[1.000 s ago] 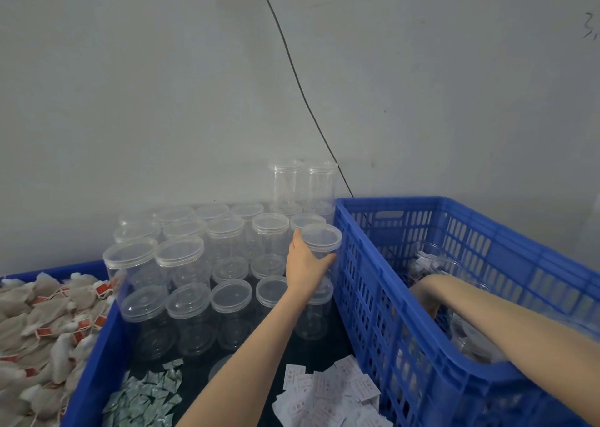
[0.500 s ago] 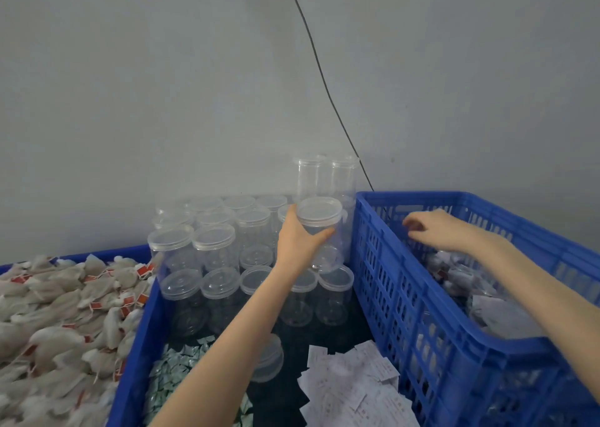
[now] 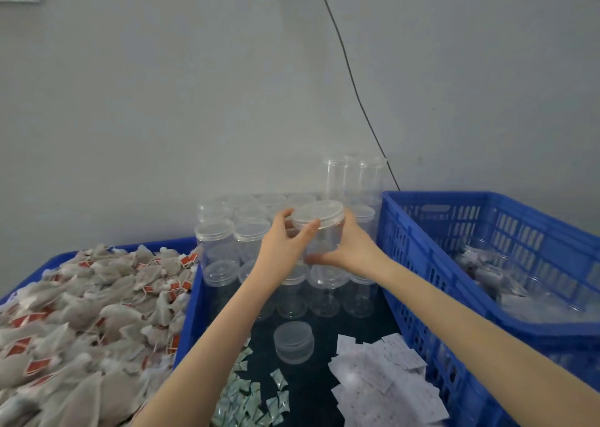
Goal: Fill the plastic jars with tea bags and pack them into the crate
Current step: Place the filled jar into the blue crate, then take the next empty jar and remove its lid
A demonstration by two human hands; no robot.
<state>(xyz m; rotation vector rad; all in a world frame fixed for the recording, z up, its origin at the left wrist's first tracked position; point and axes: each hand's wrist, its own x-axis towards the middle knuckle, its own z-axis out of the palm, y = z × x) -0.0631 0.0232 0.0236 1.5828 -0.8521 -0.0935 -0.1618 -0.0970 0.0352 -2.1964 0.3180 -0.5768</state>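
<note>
Your left hand [image 3: 281,244] grips the lid [image 3: 318,214] of a jar [image 3: 321,231]; your right hand [image 3: 349,248] cups its body, above the stacked jars [image 3: 227,248]

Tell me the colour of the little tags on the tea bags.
Red, on the tea bags at left in the head view.

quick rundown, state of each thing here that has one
held jar: empty, lid on, upright, lifted above the others
left hand: grips the lid
right hand: grips the jar body
stacked jars: empty, lidded
loose lid: lying alone on the dark surface
tea bags: heaped in the left bin
blue crate: partly filled
</note>
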